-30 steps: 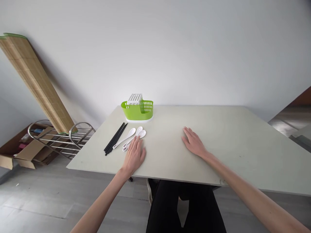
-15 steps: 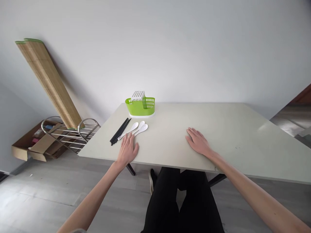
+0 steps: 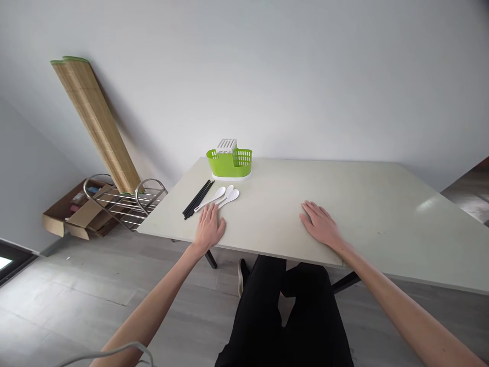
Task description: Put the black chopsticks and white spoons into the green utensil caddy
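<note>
Upper left of frame: a rolled bamboo mat (image 3: 97, 120) leans on the wall above a metal rack (image 3: 128, 204). Centre left: black chopsticks (image 3: 197, 199) and white spoons (image 3: 223, 197) lie on the table (image 3: 382, 214), before a green cutlery caddy (image 3: 229, 164). Left hand (image 3: 209, 230) rests flat, fingers extended, empty, just beside the spoon handles. Right hand (image 3: 321, 227), centre right, lies flat, fingers spread, empty.
</note>
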`<state>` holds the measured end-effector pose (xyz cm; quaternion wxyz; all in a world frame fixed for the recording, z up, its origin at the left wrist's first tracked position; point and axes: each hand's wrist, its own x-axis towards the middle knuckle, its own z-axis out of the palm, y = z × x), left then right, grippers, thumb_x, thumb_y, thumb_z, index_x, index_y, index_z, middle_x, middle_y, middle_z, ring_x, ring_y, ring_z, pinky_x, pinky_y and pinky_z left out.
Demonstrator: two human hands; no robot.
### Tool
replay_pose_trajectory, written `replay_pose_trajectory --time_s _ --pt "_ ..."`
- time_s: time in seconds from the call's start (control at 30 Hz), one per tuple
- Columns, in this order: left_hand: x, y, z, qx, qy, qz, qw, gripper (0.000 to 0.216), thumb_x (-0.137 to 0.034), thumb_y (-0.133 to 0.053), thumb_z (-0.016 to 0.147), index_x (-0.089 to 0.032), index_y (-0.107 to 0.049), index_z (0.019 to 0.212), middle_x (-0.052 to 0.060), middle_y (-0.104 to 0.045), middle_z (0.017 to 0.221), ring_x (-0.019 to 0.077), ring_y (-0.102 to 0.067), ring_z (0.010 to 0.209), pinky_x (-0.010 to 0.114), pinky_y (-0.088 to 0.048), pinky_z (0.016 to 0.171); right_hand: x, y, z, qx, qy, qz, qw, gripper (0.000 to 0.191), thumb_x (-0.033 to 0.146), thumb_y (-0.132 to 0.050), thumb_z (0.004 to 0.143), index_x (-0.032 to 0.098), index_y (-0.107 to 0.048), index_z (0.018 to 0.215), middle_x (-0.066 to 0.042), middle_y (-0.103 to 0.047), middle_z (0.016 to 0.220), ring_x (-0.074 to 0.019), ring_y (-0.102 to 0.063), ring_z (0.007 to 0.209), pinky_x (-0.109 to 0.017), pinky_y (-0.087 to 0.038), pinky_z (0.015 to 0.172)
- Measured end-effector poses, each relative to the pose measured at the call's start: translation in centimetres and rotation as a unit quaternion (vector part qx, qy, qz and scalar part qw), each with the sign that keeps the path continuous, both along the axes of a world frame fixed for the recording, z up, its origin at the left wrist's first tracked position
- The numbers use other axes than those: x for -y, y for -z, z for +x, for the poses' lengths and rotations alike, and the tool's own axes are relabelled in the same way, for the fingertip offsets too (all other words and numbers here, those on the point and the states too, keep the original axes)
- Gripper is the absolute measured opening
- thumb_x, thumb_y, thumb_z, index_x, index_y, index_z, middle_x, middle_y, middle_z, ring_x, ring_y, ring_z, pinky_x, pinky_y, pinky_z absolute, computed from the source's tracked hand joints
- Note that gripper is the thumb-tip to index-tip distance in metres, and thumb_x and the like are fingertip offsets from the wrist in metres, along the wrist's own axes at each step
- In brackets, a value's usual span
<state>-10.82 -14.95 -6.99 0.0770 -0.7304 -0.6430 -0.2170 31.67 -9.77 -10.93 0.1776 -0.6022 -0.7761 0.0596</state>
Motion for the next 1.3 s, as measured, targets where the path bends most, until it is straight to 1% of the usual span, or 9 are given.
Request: replay_pose_trajectory --time_s 0.1,0.23,0.37,0.7,0.87,1.07,1.17,1.23,1.3 --pt "0.0 -0.1 0.0 -0.005 -0.005 -0.007 1.000 0.064 -0.039 -0.039 0.103 -0.003 -0.041 0.155 0.024 -0.043 0.163 0.0400 -0.028 0.158 0.058 -0.030 0.128 0.2 -0.4 -0.1 0.001 0.005 -0.003 1.000 0.069 0.052 -0.021 0.108 0.015 -0.041 0.162 -0.007 -0.035 0.171 -0.0225 -0.027 0.160 -0.046 -0.023 0.132" --pt "-0.1 -0.3 0.0 -0.002 -0.013 -0.009 1.000 0.064 -0.040 -0.038 0.103 -0.005 -0.040 0.157 0.022 -0.042 0.164 0.0384 -0.027 0.159 0.057 -0.029 0.128 0.4 -1.2 -0.3 0.009 -0.001 -0.025 1.000 0.071 0.053 -0.018 0.108 0.013 -0.037 0.164 -0.007 -0.030 0.173 -0.0215 -0.023 0.161 -0.044 -0.020 0.133" --pt "-0.1 -0.4 0.2 -0.002 -0.017 -0.023 1.000 0.066 -0.040 -0.038 0.103 -0.003 -0.038 0.158 0.023 -0.041 0.166 0.0376 -0.026 0.159 0.056 -0.029 0.128 0.6 -1.6 -0.4 0.011 0.004 -0.034 0.999 0.071 0.053 -0.018 0.108 0.014 -0.036 0.165 -0.007 -0.028 0.174 -0.0222 -0.021 0.162 -0.044 -0.019 0.134" --pt "0.1 -0.3 0.4 -0.003 -0.018 -0.014 1.000 0.065 -0.039 -0.039 0.103 -0.003 -0.039 0.157 0.023 -0.042 0.165 0.0369 -0.027 0.159 0.055 -0.031 0.127 0.3 -0.7 -0.1 0.006 0.004 -0.011 1.000 0.068 0.052 -0.020 0.108 0.016 -0.041 0.162 -0.006 -0.035 0.171 -0.0222 -0.027 0.160 -0.044 -0.022 0.133" --pt "0.2 -0.4 0.5 -0.007 -0.015 -0.009 1.000 0.065 -0.037 -0.039 0.103 0.000 -0.038 0.157 0.025 -0.040 0.165 0.0372 -0.027 0.159 0.054 -0.030 0.128 0.2 -0.5 0.0 0.001 0.004 0.001 1.000 0.066 0.051 -0.022 0.108 0.018 -0.043 0.161 -0.006 -0.037 0.170 -0.0231 -0.029 0.159 -0.045 -0.024 0.132" --pt "0.3 -0.6 0.2 -0.008 0.002 0.015 1.000 0.063 -0.038 -0.039 0.104 -0.006 -0.035 0.158 0.024 -0.037 0.167 0.0360 -0.024 0.160 0.056 -0.031 0.127 0.2 -0.7 -0.1 0.007 0.005 -0.003 1.000 0.067 0.051 -0.021 0.108 0.015 -0.042 0.161 -0.007 -0.036 0.170 -0.0224 -0.028 0.160 -0.045 -0.024 0.132" --pt "-0.2 -1.4 -0.7 -0.011 0.004 0.020 1.000 0.062 -0.041 -0.039 0.104 -0.006 -0.040 0.155 0.024 -0.039 0.166 0.0355 -0.027 0.159 0.054 -0.031 0.126 0.3 -0.7 -0.2 0.006 0.006 0.000 1.000 0.067 0.051 -0.021 0.108 0.016 -0.043 0.160 -0.007 -0.037 0.170 -0.0223 -0.029 0.159 -0.045 -0.024 0.132" --pt "-1.0 -2.5 -1.8 -0.005 -0.015 0.029 0.999 0.060 -0.044 -0.037 0.105 -0.008 -0.043 0.153 0.023 -0.044 0.163 0.0342 -0.032 0.157 0.052 -0.031 0.126 0.3 -0.8 -0.2 0.004 0.005 -0.004 1.000 0.067 0.052 -0.021 0.108 0.016 -0.043 0.161 -0.006 -0.036 0.170 -0.0225 -0.029 0.160 -0.045 -0.024 0.132" --pt "-2.2 -4.1 -3.2 0.001 -0.050 0.040 0.998 0.058 -0.044 -0.035 0.106 -0.009 -0.047 0.151 0.021 -0.050 0.158 0.0329 -0.038 0.154 0.049 -0.033 0.125 0.4 -0.8 -0.2 0.002 0.003 -0.007 1.000 0.067 0.051 -0.021 0.108 0.016 -0.042 0.161 -0.006 -0.035 0.171 -0.0228 -0.028 0.160 -0.046 -0.024 0.132"
